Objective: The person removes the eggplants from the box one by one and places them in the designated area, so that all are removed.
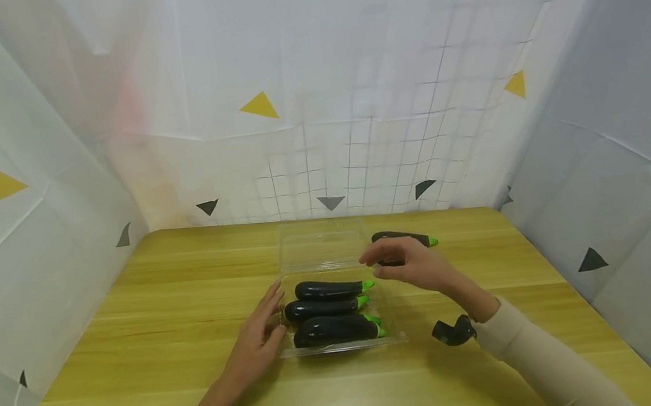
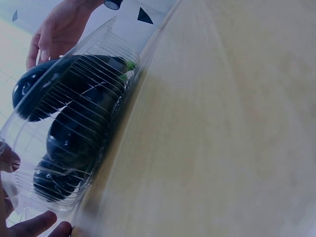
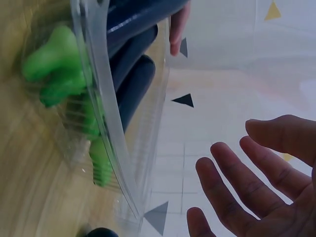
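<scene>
Several dark purple eggplants [image 1: 334, 307] with bright green stems lie side by side in a clear plastic clamshell box [image 1: 398, 335]. My left hand [image 1: 254, 342] rests at the box's left end, thumb and fingers spread along that wall. The left wrist view shows its fingertips [image 2: 37, 224] by the ribbed side. My right hand [image 1: 407, 263] hovers past the box's back right corner, holding nothing. In the right wrist view its fingers [image 3: 229, 202] are loosely bent and apart. Behind it lies another eggplant [image 1: 402, 235] on the table; a dark piece below is mostly hidden by the hand.
The box's clear lid [image 1: 323, 244] is folded back flat on the wooden table [image 1: 157, 331]. White sheets [image 1: 317, 101] with yellow and dark triangles enclose the table at the back and both sides. A black wrist device [image 1: 453, 331] sits at my right wrist.
</scene>
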Motion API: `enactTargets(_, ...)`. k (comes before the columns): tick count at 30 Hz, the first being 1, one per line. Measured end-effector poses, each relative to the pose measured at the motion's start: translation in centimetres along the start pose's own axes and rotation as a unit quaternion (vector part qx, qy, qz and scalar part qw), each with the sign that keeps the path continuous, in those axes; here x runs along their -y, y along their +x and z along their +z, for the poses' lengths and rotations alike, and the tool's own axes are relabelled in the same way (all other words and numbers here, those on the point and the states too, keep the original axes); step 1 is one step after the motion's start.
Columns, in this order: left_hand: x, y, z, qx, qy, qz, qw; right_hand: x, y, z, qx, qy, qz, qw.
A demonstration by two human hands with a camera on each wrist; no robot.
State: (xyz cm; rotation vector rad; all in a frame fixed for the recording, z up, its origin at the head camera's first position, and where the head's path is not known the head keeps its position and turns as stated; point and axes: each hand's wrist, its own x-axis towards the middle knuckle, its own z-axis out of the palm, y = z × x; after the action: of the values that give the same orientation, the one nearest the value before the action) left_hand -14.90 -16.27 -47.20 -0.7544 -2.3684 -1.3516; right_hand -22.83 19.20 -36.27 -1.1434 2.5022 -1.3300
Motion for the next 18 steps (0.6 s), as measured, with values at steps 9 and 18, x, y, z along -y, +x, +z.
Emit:
enactTargets(9, 0.1, 0.0, 0.1, -0.001, 0.000, 0.000, 1.0000, 0.2, 0.0, 1.5, 0.028, 0.001, -0.020, 0.9994)
enactTargets(18, 0.1, -0.1, 0.1, -0.001, 0.002, -0.002, 1.0000, 0.4, -0.2, 2.7, 0.047, 0.010, -0.021, 0.9986)
